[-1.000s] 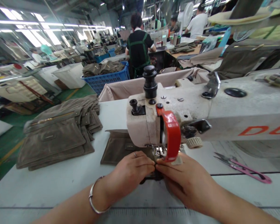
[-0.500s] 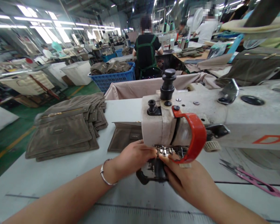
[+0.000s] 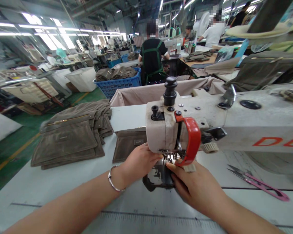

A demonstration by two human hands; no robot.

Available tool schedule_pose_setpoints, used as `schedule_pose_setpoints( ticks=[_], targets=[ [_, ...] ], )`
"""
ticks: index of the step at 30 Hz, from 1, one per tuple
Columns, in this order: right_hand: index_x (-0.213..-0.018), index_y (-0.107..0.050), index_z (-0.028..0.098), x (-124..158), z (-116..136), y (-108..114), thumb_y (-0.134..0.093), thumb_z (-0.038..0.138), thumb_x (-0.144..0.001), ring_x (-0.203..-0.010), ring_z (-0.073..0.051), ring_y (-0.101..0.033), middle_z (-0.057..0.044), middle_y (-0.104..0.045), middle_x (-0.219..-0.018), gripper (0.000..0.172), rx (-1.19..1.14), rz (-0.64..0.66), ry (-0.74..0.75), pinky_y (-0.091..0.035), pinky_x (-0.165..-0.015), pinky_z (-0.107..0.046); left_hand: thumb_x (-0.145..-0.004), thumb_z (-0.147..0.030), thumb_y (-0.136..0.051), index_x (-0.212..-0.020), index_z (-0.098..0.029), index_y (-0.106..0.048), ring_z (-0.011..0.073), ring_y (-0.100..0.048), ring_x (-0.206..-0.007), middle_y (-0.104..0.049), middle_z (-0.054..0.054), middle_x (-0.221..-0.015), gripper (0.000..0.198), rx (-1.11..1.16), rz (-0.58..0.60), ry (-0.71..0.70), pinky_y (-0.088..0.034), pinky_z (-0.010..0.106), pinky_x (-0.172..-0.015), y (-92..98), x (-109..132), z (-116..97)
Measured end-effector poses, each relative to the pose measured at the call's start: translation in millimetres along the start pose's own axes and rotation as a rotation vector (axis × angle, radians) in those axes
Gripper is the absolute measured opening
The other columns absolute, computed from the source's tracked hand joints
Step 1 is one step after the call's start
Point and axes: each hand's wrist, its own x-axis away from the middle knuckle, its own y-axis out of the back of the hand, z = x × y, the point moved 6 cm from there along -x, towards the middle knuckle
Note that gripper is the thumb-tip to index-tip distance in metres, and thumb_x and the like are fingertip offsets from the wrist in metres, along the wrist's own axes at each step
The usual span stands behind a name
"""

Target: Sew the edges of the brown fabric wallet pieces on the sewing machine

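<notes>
My left hand (image 3: 139, 162), with a silver bangle at the wrist, has its fingers pressed together at the left side of the presser foot (image 3: 170, 158). What its fingertips pinch is hidden. On the other side, my right hand (image 3: 190, 178) closes its thumb and fingers on a dark strip of material (image 3: 166, 175) running toward me from the foot. The sewing machine (image 3: 158, 130) has a red guard (image 3: 194, 139) over the needle area. Behind my left hand lies a grey-brown pouch (image 3: 127, 146) with a small label, partly hidden by the machine head.
A pile of grey-brown pouches (image 3: 68, 139) with zips lies on the left of the table. Pink-handled thread snips (image 3: 261, 185) rest at the right. Beyond stand a cloth-lined bin (image 3: 136, 94), a full blue basket (image 3: 119, 86) and a person (image 3: 152, 57) facing away.
The camera view has shifted slightly, so the machine sits farther left in the picture. Both hands stay beside the presser foot, with barely any movement in their fingers.
</notes>
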Motion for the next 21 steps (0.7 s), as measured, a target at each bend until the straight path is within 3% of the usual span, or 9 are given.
schedule_pose_setpoints(
  ticks=[6, 12, 15, 17, 19, 21],
  targets=[
    [-0.126, -0.053, 0.019, 3.0, 1.4, 1.9, -0.047, 0.017, -0.087, -0.099, -0.029, -0.055, -0.013, -0.06, -0.106, 0.04, -0.082, 0.01, 0.049, -0.05, -0.08, -0.047, -0.082, -0.015, -0.065, -0.113, -0.018, -0.063, 0.0227, -0.057, -0.113, -0.063, 0.006, -0.121, 0.031, 0.073, 0.239, 0.138, -0.044, 0.039, -0.103, 13.4, 22.0, -40.8],
    [-0.124, -0.056, 0.019, 2.9, 2.6, 1.9, -0.045, 0.014, -0.087, -0.098, -0.028, -0.054, -0.012, -0.06, -0.104, 0.039, -0.085, 0.024, 0.069, -0.049, -0.08, -0.047, -0.089, -0.012, -0.053, -0.115, -0.015, -0.063, 0.0236, -0.048, -0.125, -0.058, 0.009, -0.128, 0.028, 0.068, 0.244, 0.172, -0.033, 0.041, -0.112, 5.2, 28.5, -55.2],
    [-0.12, -0.059, 0.018, 3.8, 1.9, 1.7, -0.045, 0.015, -0.088, -0.097, -0.027, -0.055, -0.012, -0.06, -0.1, 0.036, -0.073, 0.02, 0.048, -0.049, -0.08, -0.047, -0.09, -0.014, -0.051, -0.122, -0.023, -0.059, 0.0196, -0.047, -0.126, -0.053, 0.005, -0.135, 0.034, 0.142, 0.186, 0.2, -0.037, 0.037, -0.109, 9.1, 42.3, -42.7],
    [-0.117, -0.061, 0.018, 4.1, 1.6, 2.4, -0.045, 0.015, -0.089, -0.096, -0.027, -0.055, -0.011, -0.06, -0.099, 0.033, -0.075, 0.009, 0.034, -0.049, -0.081, -0.046, -0.091, -0.021, -0.052, -0.123, -0.024, -0.056, 0.0205, -0.049, -0.122, -0.051, 0.005, -0.134, 0.032, 0.103, 0.059, 0.313, -0.04, 0.04, -0.105, 21.0, 62.1, -22.2],
    [-0.115, -0.062, 0.018, 4.1, 3.0, 4.0, -0.044, 0.014, -0.09, -0.097, -0.027, -0.054, -0.011, -0.061, -0.097, 0.031, -0.083, -0.01, 0.041, -0.048, -0.082, -0.046, -0.089, -0.032, -0.056, -0.117, -0.022, -0.058, 0.0257, -0.051, -0.116, -0.054, 0.008, -0.125, 0.03, -0.001, -0.114, 0.483, -0.041, 0.049, -0.1, 36.6, 88.4, 1.5],
    [-0.113, -0.063, 0.018, 3.8, 6.5, 6.0, -0.045, 0.015, -0.09, -0.097, -0.026, -0.054, -0.011, -0.061, -0.097, 0.029, -0.102, -0.024, 0.05, -0.047, -0.084, -0.047, -0.081, -0.04, -0.064, -0.098, -0.019, -0.061, 0.0291, -0.055, -0.103, -0.059, 0.008, -0.107, 0.028, -0.025, -0.172, 0.601, -0.044, 0.053, -0.091, 42.0, 110.5, 16.8]
  ],
)
